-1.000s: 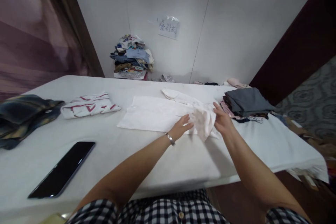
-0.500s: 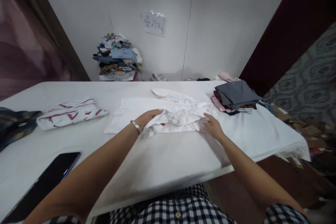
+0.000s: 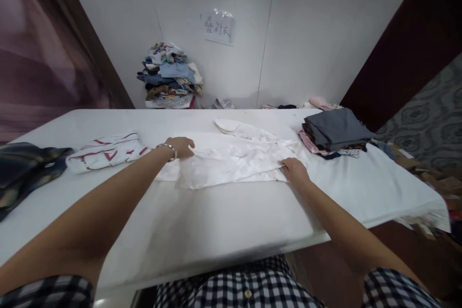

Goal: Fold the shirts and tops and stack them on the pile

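A white garment (image 3: 231, 159) lies spread on the white table (image 3: 216, 221), partly folded over on itself. My left hand (image 3: 181, 147), with a silver bracelet on the wrist, rests on the garment's left part with its fingers curled over the cloth. At the garment's right front corner my right hand (image 3: 294, 169) presses down on the fabric, fingers bent. Whether either hand pinches the cloth or only lies on it is not clear.
A folded white cloth with red stripes (image 3: 104, 150) lies left of the garment, and a dark plaid garment (image 3: 25, 168) at the far left edge. A stack of folded clothes (image 3: 334, 132) topped with grey sits at the right. A pile of clothes (image 3: 169, 77) stands against the wall.
My left hand has slid to the left across the white garment, drawing its folded layer flat. My right hand has stayed at the right corner. The black phone has dropped out of view.
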`<state>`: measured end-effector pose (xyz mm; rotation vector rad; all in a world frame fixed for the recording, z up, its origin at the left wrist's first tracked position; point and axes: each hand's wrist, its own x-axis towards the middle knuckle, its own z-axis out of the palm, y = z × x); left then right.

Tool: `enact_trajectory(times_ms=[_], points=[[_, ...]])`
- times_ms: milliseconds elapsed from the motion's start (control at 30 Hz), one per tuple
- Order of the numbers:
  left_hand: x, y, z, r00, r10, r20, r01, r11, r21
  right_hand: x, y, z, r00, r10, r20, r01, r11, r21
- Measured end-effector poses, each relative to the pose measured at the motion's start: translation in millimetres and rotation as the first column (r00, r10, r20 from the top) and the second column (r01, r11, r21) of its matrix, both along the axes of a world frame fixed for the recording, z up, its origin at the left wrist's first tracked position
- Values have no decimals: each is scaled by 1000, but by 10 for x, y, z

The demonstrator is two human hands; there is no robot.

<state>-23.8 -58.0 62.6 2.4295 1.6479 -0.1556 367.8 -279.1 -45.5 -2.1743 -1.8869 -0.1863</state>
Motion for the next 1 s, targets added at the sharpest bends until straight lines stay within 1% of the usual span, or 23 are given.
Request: enact_trajectory(times_ms=[33, 67, 100, 167, 233, 267, 333, 400, 467, 500, 533, 567, 633, 700, 733, 767, 833, 900, 933, 1000], points=[[-83, 29, -100, 999, 30, -34, -29, 999, 43, -8, -19, -24, 1000, 5, 18, -4, 1000, -5], [-153, 30, -200, 998, 53, -33, -51, 997, 61, -15, -35, -41, 999, 4, 36, -4, 1000, -6], [-208, 5, -296, 998, 65, -11, -65, 996, 54, -19, -48, -49, 999, 2, 51, -2, 1000, 0], [-272, -103, -456, 997, 69, 41, -69, 998, 1, -16, -61, -40, 998, 9, 70, -11, 1000, 17], [-288, -240, -558, 997, 55, 59, -52, 997, -49, -7, -63, 1, 997, 39, 73, -41, 999, 27], [-286, -303, -586, 997, 45, 57, -42, 998, -52, -4, -62, 28, 996, 54, 73, -57, 998, 32], [-278, -395, -606, 998, 47, 44, -45, 998, -35, -7, -60, 85, 995, 64, 71, -68, 996, 50], [-278, -446, -592, 996, 82, 41, -82, 997, -8, -20, -67, 131, 997, 52, 58, -56, 996, 72], [-287, -496, -572, 991, 105, 80, -111, 991, 70, -29, -87, 159, 999, 53, 9, -53, 998, 41], [-291, -538, -568, 989, 83, 124, -98, 987, 124, -26, -100, 171, 997, 63, -34, -64, 998, 1], [-293, -596, -570, 984, 30, 174, -60, 984, 171, -19, -112, 183, 993, 74, -91, -78, 996, -44], [-293, -671, -582, 974, -51, 219, 6, 980, 201, -6, -119, 200, 985, 76, -156, -90, 993, -82], [-286, -852, -632, 930, -253, 266, 205, 959, 194, 29, -115, 250, 968, 54, -245, -83, 991, -109], [-282, -1025, -700, 872, -414, 262, 384, 910, 158, 60, -77, 317, 972, 30, -235, -55, 994, -99], [-285, -1089, -732, 852, -459, 253, 432, 888, 157, 72, -48, 349, 979, 31, -202, -54, 993, -105], [-292, -1132, -759, 843, -479, 246, 450, 877, 168, 80, -17, 376, 985, 40, -166, -61, 991, -119], [-317, -1155, -785, 847, -470, 249, 428, 880, 205, 91, 44, 402, 991, 52, -126, -70, 986, -149], [-351, -1121, -766, 855, -430, 291, 376, 899, 224, 102, 82, 382, 987, 36, -157, -58, 989, -138], [-369, -1094, -735, 859, -388, 333, 332, 919, 213, 109, 90, 358, 979, 25, -203, -49, 992, -116], [-396, -1035, -623, 856, -250, 453, 208, 968, 141, 124, 83, 300, 938, 3, -345, -24, 998, -56]])
